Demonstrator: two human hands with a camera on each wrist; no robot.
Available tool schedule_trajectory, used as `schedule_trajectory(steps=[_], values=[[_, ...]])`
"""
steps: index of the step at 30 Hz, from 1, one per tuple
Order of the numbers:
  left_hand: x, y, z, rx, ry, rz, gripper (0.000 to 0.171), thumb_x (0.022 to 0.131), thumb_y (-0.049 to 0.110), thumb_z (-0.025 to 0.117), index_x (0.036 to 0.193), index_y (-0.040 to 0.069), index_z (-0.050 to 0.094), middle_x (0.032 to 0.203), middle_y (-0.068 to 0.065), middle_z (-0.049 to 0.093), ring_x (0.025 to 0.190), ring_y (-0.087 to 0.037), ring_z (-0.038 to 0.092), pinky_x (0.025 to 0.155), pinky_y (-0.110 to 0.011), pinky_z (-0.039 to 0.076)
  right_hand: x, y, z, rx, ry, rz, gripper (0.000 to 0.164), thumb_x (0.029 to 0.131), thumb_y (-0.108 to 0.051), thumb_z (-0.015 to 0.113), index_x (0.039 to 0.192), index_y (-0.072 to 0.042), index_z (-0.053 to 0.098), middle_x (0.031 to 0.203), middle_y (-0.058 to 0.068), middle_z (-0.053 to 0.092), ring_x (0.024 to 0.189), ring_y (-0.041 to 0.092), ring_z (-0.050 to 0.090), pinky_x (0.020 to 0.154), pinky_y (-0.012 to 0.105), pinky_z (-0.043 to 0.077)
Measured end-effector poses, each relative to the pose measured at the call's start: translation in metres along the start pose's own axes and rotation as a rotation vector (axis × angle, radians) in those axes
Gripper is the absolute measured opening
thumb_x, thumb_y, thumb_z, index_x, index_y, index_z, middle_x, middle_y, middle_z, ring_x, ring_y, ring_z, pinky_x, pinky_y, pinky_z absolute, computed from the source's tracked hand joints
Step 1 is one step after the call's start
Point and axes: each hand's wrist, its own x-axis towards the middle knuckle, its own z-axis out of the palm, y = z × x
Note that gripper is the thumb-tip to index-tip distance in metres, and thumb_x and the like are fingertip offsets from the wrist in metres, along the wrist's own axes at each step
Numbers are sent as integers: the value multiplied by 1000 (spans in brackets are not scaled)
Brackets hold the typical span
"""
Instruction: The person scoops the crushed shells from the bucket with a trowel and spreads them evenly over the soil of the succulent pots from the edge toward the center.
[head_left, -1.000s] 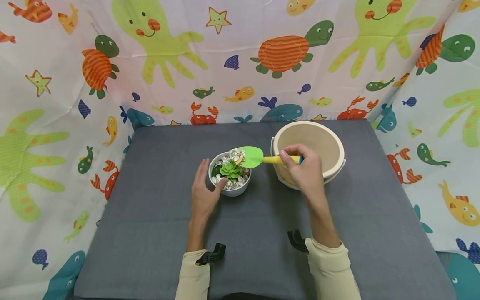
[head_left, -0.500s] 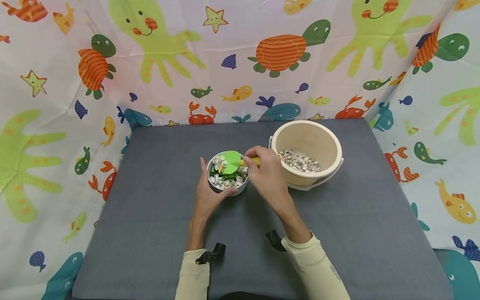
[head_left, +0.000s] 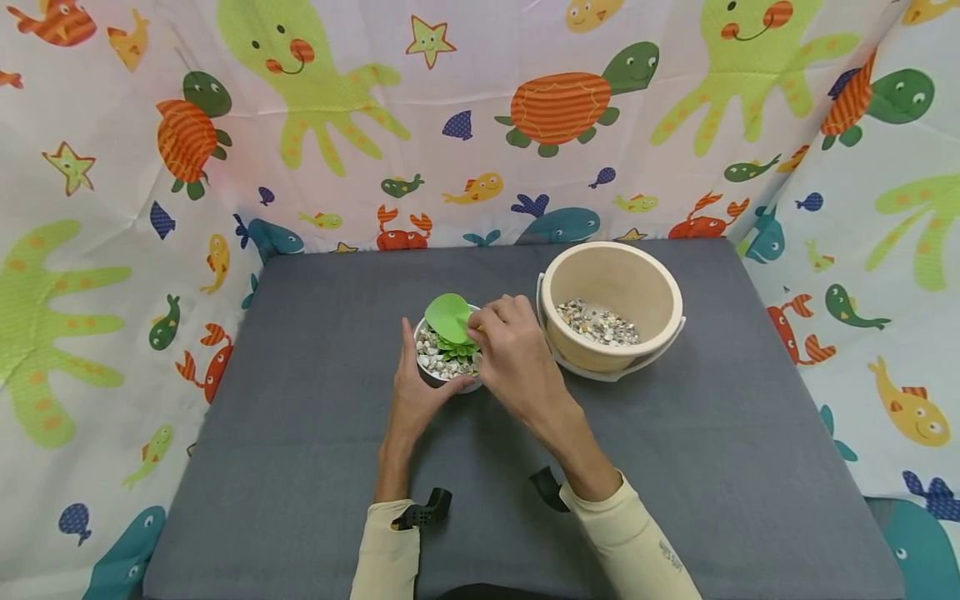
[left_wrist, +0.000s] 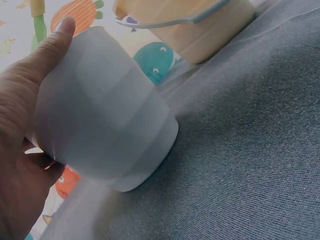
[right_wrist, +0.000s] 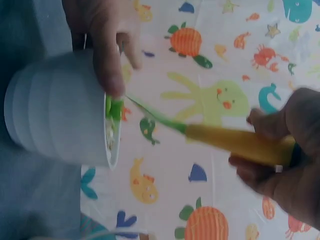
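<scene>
My left hand (head_left: 416, 392) grips a white flowerpot (left_wrist: 107, 110), its thumb at the near rim and fingers round the far side. Inside the pot, a green succulent (head_left: 457, 353) is ringed by small pale shells or stones (head_left: 433, 358). My right hand (head_left: 521, 354) holds a toy shovel by its yellow handle (right_wrist: 225, 141), fingers and thumb pinching it. The shovel's green blade (head_left: 447, 317) is turned over above the back of the pot, partly covering the plant in the head view.
A cream bucket (head_left: 652, 287) stands right of the pot, with a layer of mixed gravel (head_left: 600, 325) at its bottom and its white handle (head_left: 651, 360) lowered. Grey cloth (head_left: 315, 467) covers the table. Behind and at both sides hangs a sea-animal curtain (head_left: 480, 100).
My right hand has moved left from over the bucket to the pot with the shovel. The blade has tipped over, and its load of shells has left it. My left hand stays on the pot.
</scene>
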Motion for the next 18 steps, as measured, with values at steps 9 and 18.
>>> schedule_trajectory(steps=[9,18], values=[[-1,2,7,20,-15,-15,139,70,45,97,169,33,0,177,-5,16,163,-28,22,131,-55,26,-1,32,-44,55,290,-30,5,94,8,68,93,8,73,98,22,74,95,38,65,104,43,52],[-2,3,5,13,21,2,137,71,38,98,168,37,2,177,-7,20,163,-26,23,131,-54,24,-15,103,-121,-85,245,425,14,99,4,63,105,12,72,103,30,69,99,44,53,90,43,38]])
